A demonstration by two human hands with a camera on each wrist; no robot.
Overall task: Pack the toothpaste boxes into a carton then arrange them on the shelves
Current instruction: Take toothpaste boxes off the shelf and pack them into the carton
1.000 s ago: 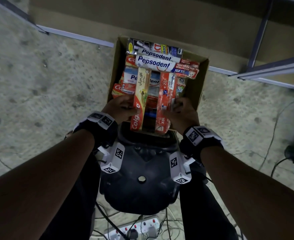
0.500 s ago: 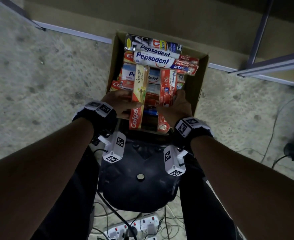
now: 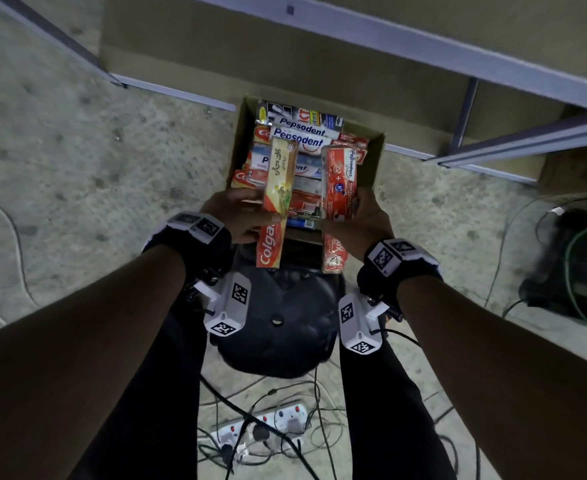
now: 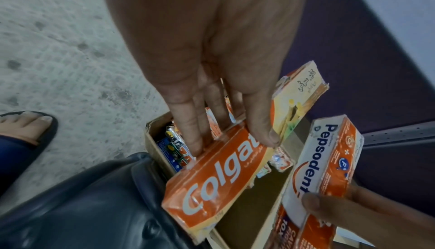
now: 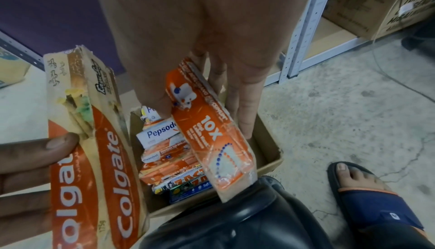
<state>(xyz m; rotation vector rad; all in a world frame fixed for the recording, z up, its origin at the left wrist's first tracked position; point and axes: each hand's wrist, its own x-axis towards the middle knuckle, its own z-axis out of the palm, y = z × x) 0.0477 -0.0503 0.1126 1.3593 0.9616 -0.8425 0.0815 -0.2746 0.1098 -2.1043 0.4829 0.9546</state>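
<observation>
Your left hand (image 3: 231,216) grips the Colgate box (image 3: 274,206) and your right hand (image 3: 358,223) the Pepsodent box (image 3: 337,199), each lengthwise above the full carton (image 3: 375,161), probably bound for the shelves (image 3: 493,67).

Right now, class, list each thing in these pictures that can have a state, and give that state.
Left hand: holds the Colgate box.
Right hand: holds the Pepsodent box.
Colgate box: lifted above the carton, its far end torn.
Pepsodent box: lifted above the carton.
Carton: open, on the floor, holding toothpaste boxes.
Power strip: plugs inserted.
</observation>
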